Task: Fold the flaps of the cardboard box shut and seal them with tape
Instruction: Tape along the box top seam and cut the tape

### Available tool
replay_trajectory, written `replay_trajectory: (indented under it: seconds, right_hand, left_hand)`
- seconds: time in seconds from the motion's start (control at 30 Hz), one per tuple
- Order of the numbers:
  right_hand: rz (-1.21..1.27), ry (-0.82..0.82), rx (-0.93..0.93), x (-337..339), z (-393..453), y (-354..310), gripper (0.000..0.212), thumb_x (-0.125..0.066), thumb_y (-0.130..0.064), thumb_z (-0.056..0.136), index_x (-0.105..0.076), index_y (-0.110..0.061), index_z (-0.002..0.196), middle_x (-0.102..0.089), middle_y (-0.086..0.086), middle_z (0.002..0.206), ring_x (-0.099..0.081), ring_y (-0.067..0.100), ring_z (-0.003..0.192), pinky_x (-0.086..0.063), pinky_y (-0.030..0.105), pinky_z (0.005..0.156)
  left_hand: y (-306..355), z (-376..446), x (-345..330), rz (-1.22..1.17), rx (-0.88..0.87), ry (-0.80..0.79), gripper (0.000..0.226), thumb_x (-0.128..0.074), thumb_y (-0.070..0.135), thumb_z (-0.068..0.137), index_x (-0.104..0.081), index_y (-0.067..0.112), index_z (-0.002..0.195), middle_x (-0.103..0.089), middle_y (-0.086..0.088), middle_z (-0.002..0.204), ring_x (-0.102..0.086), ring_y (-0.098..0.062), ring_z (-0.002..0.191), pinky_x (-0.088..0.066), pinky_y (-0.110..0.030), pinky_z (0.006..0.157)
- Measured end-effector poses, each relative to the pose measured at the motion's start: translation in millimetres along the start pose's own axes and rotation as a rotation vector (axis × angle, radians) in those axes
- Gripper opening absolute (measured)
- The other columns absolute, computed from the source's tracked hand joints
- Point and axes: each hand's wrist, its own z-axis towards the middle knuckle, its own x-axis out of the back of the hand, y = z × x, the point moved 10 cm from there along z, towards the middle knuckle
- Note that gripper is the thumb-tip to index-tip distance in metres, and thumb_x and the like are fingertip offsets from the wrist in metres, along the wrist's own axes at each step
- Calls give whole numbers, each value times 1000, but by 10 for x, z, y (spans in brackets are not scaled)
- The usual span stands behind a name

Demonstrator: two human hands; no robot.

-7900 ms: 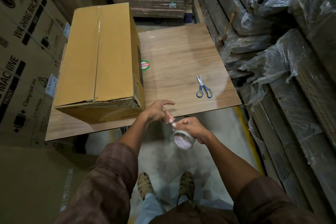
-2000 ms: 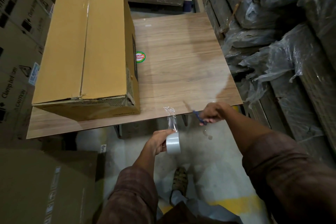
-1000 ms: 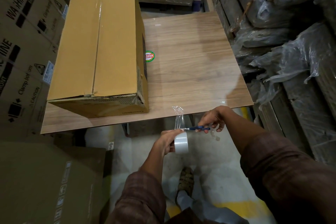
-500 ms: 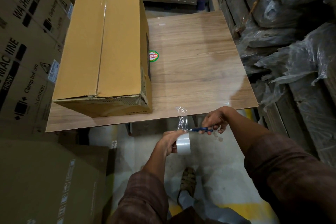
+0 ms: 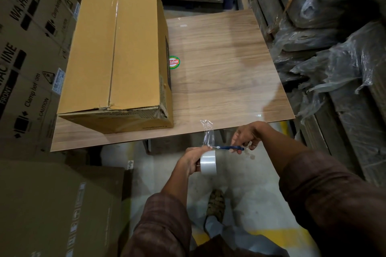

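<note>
The cardboard box [image 5: 117, 52] lies on the left half of the wooden table [image 5: 225, 73], its top flaps folded shut with clear tape along the centre seam. In front of the table's near edge my left hand [image 5: 192, 159] grips a roll of clear tape [image 5: 208, 161]. A crumpled strip of tape [image 5: 208, 133] stands up from the roll. My right hand [image 5: 248, 136] holds blue-handled scissors [image 5: 228, 147], their blades at the base of that strip, just above the roll.
Washing-machine cartons [image 5: 27, 44] line the left side and one more carton [image 5: 56, 210] stands low at the front left. Plastic-wrapped stacks [image 5: 334, 52] crowd the right. A round red and green sticker [image 5: 174, 62] sits on the table beside the box.
My right hand took the scissors off the table and brought them to the tape strip; my left hand took over the roll. In the last second both hands stay nearly still.
</note>
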Motion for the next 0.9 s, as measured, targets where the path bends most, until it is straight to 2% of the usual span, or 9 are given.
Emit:
replay_trajectory:
  seconds: [0.13,0.23,0.4,0.5,0.63,0.7,0.77,0.83,0.9]
  right_hand:
    - [-23,24,-7,-7,7,16,13,-81,-22,83,-80,-15,94,-71,3,80,-46,9,67,-36,23,56]
    - [-63,15,-27,-62,20,25,12,-78,-22,85,-80,-17,96,-73,-1,81,-38,9,64,-37,24,58]
    - [-110,-92,-112,-244,-42,76,21,-71,-42,88,-74,-26,102,-71,-11,92,-33,9,66,-40,26,70]
    - [-108,-181,-122,-293,-144,78,25,-69,-46,89,-70,-27,105,-71,-10,95,-38,8,66,-42,25,71]
    - [73,-158,23,-200,-252,23,28,-79,-36,80,-68,-19,98,-73,-5,82,-50,2,55,-46,17,57]
    - [325,-91,159,-79,-270,-35,29,-80,-25,77,-69,-10,99,-75,0,82,-58,1,55,-50,14,53]
    - [542,31,274,74,-284,-72,18,-70,-9,90,-70,-3,106,-76,3,88,-66,3,65,-54,15,55]
    - [695,302,343,336,-299,-37,16,-70,-4,90,-71,1,106,-74,6,91,-67,7,72,-55,16,56]
    - [824,595,346,601,-324,63,1,-70,0,89,-70,0,89,-69,12,83,-62,16,68,-54,16,50]
  left_hand:
    - [-44,33,24,33,9,6,41,-83,24,78,-71,4,111,-75,-12,89,-71,-22,66,-56,-31,54]
    - [-95,5,46,50,17,1,36,-81,23,80,-72,4,108,-74,-10,83,-70,-20,64,-55,-29,53]
    - [-102,-102,75,149,15,-35,26,-80,24,82,-73,8,101,-71,-4,71,-67,-15,56,-53,-26,50]
    - [78,-207,130,385,-6,-100,25,-81,27,82,-71,11,98,-69,-2,72,-64,-11,53,-53,-23,51]
    - [580,-342,336,762,-38,-147,22,-85,24,78,-72,8,85,-69,-8,80,-64,-19,65,-52,-27,62]
    - [887,-404,397,802,-76,-143,28,-88,27,74,-73,7,86,-68,-9,78,-63,-23,68,-51,-29,65]
    - [1188,-453,324,837,-161,-154,31,-88,30,74,-74,8,91,-62,-10,76,-56,-21,63,-46,-29,61]
    - [1491,-503,185,850,-291,-107,21,-86,27,78,-73,13,87,-56,-7,69,-49,-19,54,-42,-26,51]
    - [1771,-499,35,803,-440,-30,19,-86,22,79,-72,14,90,-58,-5,68,-52,-22,52,-46,-29,48]
